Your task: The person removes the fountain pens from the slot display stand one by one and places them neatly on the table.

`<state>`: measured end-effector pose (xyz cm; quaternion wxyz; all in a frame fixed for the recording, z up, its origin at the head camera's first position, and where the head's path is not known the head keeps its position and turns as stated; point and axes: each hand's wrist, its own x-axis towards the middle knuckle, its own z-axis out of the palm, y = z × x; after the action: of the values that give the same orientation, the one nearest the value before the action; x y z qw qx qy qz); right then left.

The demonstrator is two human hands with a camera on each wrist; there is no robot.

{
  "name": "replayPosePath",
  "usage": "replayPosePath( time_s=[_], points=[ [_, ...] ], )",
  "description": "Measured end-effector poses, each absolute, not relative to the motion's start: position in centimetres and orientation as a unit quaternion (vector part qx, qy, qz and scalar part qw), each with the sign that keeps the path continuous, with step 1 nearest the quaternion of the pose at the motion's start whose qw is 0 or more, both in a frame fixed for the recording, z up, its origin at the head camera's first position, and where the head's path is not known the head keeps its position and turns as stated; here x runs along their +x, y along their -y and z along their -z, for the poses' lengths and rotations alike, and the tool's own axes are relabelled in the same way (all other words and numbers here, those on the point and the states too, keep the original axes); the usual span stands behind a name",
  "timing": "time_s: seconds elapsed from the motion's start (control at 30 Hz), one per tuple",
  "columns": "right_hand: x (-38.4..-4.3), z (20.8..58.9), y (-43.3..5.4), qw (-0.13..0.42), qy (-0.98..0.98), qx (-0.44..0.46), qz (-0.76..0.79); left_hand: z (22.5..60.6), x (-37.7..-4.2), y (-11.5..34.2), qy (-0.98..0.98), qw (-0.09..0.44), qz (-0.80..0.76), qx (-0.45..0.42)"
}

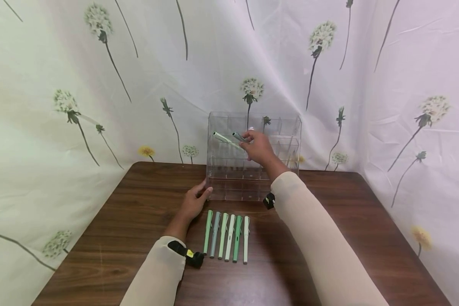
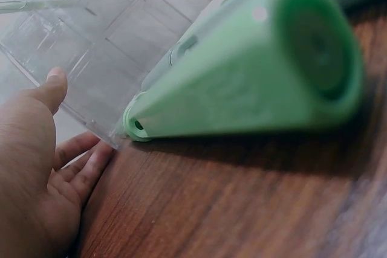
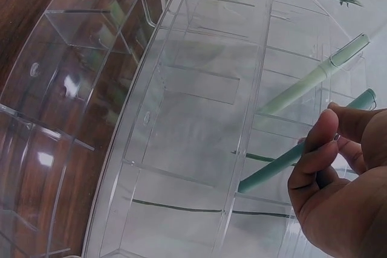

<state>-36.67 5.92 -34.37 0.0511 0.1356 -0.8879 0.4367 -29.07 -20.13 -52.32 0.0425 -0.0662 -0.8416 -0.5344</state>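
Note:
A clear tiered pen organizer (image 1: pixel 235 179) stands at the back of the table. My right hand (image 1: pixel 258 146) pinches a teal pen (image 3: pixel 266 176) between thumb and fingers. The pen slants, its lower end at a divider in an upper tier. A pale green pen (image 3: pixel 302 89) leans in the neighbouring compartment, on the left in the head view. My left hand (image 1: pixel 193 202) holds the organizer's lower left corner, thumb (image 2: pixel 55 86) over the front edge and fingers (image 2: pixel 84 164) round the side. Several pens (image 1: pixel 225 236) in greens, white and grey-blue lie in a row before the organizer.
The brown wooden table (image 1: pixel 137 221) ends at a flower-printed curtain (image 1: pixel 157 76) close behind the organizer. In the left wrist view, the nearest green pen (image 2: pixel 211 95) looms large beside the left hand. Both wrists wear black straps with small devices.

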Motion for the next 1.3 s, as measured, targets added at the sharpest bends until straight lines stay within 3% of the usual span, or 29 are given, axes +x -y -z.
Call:
replayPosePath(
  time_s=[0.3,0.8,1.03,1.3],
  points=[
    [-36.5,34.2,-6.1,0.058,0.891,0.126,-0.432,52.5,-29.2,20.1,0.839,0.044,0.539,-0.060],
    [-35.3,32.2,-7.1,0.129,0.872,0.134,-0.452,52.3,-29.1,20.1,0.834,0.041,0.546,-0.063],
    [-34.1,31.9,-7.4,0.191,0.823,0.155,-0.512,52.2,-29.1,20.1,0.834,0.036,0.547,-0.060],
    [-32.4,31.6,-7.9,0.208,0.799,0.176,-0.537,52.2,-29.0,20.1,0.833,0.038,0.549,-0.060]
  ],
)
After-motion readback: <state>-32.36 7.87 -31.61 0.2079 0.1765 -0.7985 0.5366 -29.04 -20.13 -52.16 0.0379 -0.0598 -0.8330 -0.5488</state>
